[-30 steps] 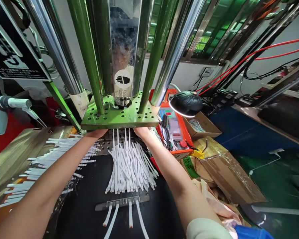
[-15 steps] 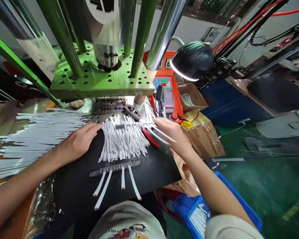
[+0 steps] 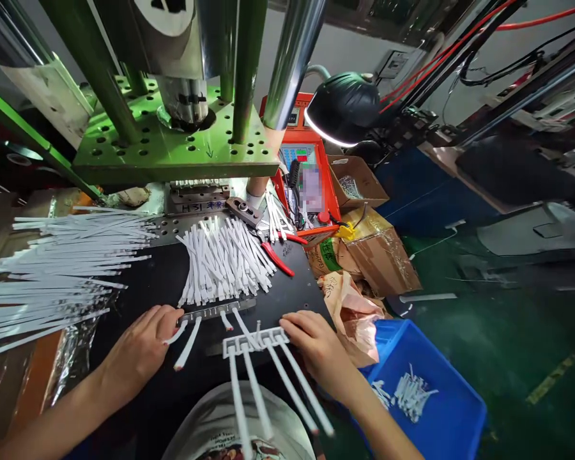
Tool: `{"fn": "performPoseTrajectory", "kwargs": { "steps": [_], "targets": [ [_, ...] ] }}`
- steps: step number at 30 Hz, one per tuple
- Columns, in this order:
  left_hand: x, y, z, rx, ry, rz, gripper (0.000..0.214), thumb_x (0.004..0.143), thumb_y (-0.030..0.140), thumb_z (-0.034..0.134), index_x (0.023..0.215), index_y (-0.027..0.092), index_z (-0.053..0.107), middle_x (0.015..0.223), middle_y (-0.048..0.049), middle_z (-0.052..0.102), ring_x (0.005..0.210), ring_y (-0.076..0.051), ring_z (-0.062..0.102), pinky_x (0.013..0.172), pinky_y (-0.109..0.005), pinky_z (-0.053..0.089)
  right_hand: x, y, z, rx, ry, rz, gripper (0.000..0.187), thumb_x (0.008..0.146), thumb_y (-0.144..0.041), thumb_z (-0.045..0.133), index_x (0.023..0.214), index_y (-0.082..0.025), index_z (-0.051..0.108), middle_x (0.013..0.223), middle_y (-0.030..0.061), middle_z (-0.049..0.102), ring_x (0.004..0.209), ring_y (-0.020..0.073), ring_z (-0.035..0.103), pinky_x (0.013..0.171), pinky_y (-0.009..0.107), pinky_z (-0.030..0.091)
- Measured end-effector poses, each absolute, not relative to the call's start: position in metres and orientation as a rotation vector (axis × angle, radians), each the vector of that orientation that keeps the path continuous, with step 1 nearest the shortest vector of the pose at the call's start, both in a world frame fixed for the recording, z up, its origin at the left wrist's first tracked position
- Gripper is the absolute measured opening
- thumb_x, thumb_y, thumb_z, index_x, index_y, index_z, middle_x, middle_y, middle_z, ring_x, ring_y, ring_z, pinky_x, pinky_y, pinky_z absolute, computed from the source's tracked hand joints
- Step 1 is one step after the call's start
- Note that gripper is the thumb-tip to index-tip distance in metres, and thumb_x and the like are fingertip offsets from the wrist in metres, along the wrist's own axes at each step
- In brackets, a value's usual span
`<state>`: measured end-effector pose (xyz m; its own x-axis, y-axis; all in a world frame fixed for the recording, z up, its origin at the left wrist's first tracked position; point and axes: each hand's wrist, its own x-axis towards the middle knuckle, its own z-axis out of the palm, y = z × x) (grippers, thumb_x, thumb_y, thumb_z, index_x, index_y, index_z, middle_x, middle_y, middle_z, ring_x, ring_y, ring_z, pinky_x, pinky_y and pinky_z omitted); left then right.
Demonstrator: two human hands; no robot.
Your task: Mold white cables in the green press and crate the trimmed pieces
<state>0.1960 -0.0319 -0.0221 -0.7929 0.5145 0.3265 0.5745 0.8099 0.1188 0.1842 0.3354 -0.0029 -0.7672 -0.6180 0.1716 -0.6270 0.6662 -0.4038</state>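
Note:
My left hand [image 3: 146, 342] is closed at the left end of a slotted metal strip [image 3: 215, 313] that carries several short white cables. The leftmost cable bends beside my fingertips. My right hand [image 3: 311, 342] grips the right end of a second metal strip with a white moulded piece [image 3: 256, 342] on it. Several long white cables [image 3: 263, 390] trail from that piece toward my lap. Just beyond the near strip, a pile of white cables [image 3: 225, 262] lies on the black work surface [image 3: 153, 281].
Behind the pile stands a green press [image 3: 172, 153] with a metal mould [image 3: 199, 204] below it. Red-handled pliers [image 3: 278, 259] lie right of the pile. More white cables [image 3: 67, 268] lie at left. A red control box [image 3: 311, 185], lamp [image 3: 347, 108] and blue bin [image 3: 426, 396] are at right.
My right hand has brought its cable-bearing strip from above the pile down toward me. My left hand has moved from beside the pile to the near strip's left end.

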Motion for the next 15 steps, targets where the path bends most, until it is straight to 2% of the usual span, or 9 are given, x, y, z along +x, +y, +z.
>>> {"fn": "performPoseTrajectory", "kwargs": {
  "steps": [3, 5, 7, 8, 11, 12, 15],
  "targets": [
    [0.188, -0.041, -0.009, -0.861, -2.640, -0.337, 0.021, 0.098, 0.011, 0.038, 0.109, 0.015, 0.056, 0.092, -0.0090, 0.063, 0.083, -0.021, 0.062, 0.076, -0.034, 0.055, 0.169, 0.305, 0.008, 1.251, -2.825, 0.906, 0.031, 0.095, -0.011, 0.050, 0.123, -0.020, 0.059, 0.115, 0.0112, 0.067, 0.097, 0.0205, 0.065, 0.085, 0.037, 0.057],
    [0.180, -0.045, 0.003, -0.887, -2.600, -0.350, 0.019, 0.097, 0.014, 0.043, 0.111, 0.014, 0.055, 0.093, -0.0100, 0.064, 0.085, -0.023, 0.064, 0.076, -0.035, 0.056, 0.152, 0.292, 0.013, 1.237, -2.710, 1.011, 0.036, 0.098, -0.016, 0.049, 0.134, -0.019, 0.051, 0.122, 0.0129, 0.063, 0.104, 0.0199, 0.064, 0.087, 0.033, 0.057],
    [0.169, -0.046, 0.014, -0.887, -2.566, -0.348, 0.021, 0.096, 0.015, 0.045, 0.115, 0.014, 0.055, 0.096, -0.0110, 0.065, 0.090, -0.024, 0.065, 0.079, -0.035, 0.056, 0.127, 0.281, 0.013, 1.191, -2.619, 0.921, 0.043, 0.099, -0.017, 0.047, 0.141, -0.017, 0.044, 0.124, 0.0158, 0.060, 0.110, 0.0217, 0.062, 0.090, 0.034, 0.056],
    [0.160, -0.047, 0.018, -0.876, -2.553, -0.331, 0.021, 0.096, 0.015, 0.046, 0.115, 0.014, 0.056, 0.098, -0.0113, 0.066, 0.092, -0.024, 0.065, 0.082, -0.036, 0.056, 0.111, 0.275, 0.012, 1.221, -2.594, 0.823, 0.044, 0.099, -0.016, 0.048, 0.142, -0.016, 0.043, 0.119, 0.0157, 0.062, 0.106, 0.0224, 0.063, 0.088, 0.035, 0.056],
    [0.116, -0.051, 0.027, -0.809, -2.583, -0.254, 0.022, 0.098, 0.016, 0.044, 0.114, 0.013, 0.059, 0.099, -0.0117, 0.067, 0.095, -0.024, 0.065, 0.086, -0.037, 0.055, 0.049, 0.252, 0.010, 1.350, -2.593, 0.527, 0.038, 0.095, -0.008, 0.047, 0.133, -0.013, 0.054, 0.089, 0.0089, 0.064, 0.081, 0.0206, 0.062, 0.073, 0.031, 0.053],
    [0.096, -0.054, 0.029, -0.757, -2.634, -0.248, 0.025, 0.098, 0.017, 0.043, 0.116, 0.013, 0.060, 0.101, -0.0122, 0.068, 0.096, -0.025, 0.065, 0.087, -0.038, 0.054, 0.024, 0.242, 0.011, 1.325, -2.617, 0.481, 0.036, 0.095, -0.007, 0.048, 0.129, -0.013, 0.057, 0.085, 0.0080, 0.064, 0.077, 0.0201, 0.061, 0.070, 0.030, 0.051],
    [0.032, -0.065, 0.033, -0.537, -2.763, -0.296, 0.033, 0.098, 0.017, 0.042, 0.125, 0.016, 0.061, 0.110, -0.0131, 0.066, 0.099, -0.025, 0.065, 0.086, -0.037, 0.054, -0.053, 0.210, 0.020, 1.160, -2.688, 0.499, 0.035, 0.094, -0.005, 0.049, 0.125, -0.015, 0.061, 0.099, 0.0123, 0.067, 0.089, 0.0219, 0.062, 0.079, 0.032, 0.051]
  ]
}}
